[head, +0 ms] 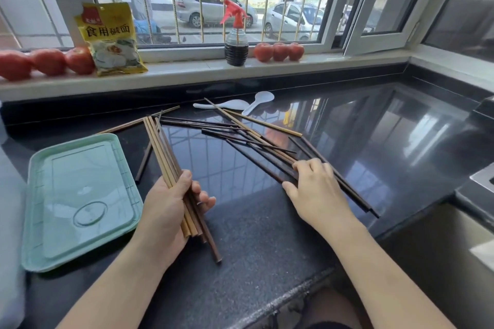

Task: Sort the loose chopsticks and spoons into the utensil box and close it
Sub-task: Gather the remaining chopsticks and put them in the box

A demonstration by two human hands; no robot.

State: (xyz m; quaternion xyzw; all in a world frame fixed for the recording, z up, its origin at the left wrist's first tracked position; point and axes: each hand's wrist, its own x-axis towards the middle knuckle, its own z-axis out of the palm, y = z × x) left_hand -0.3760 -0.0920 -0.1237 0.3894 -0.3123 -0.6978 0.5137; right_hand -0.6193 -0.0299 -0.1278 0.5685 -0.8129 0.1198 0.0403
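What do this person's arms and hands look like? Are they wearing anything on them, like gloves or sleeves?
Both forearms are bare up to the frame's edge, with no sleeves showing. The left hand and right hand wear no gloves, and no ring, watch or bracelet is visible. Fingernails on the fingers look short and unpainted.

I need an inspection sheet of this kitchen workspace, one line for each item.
Surface: black glossy counter, no spills seen.
Job's things: loose chopsticks scattered; two white spoons behind them; green box at left, lid shut.
Clutter: nothing seen on the counter.
Grip: left hand holds a chopstick bundle; right hand rests on the loose chopsticks.
Cables: nothing seen.
Surroundings: windowsill with tomatoes, yellow packet, spray bottle; cars outside.
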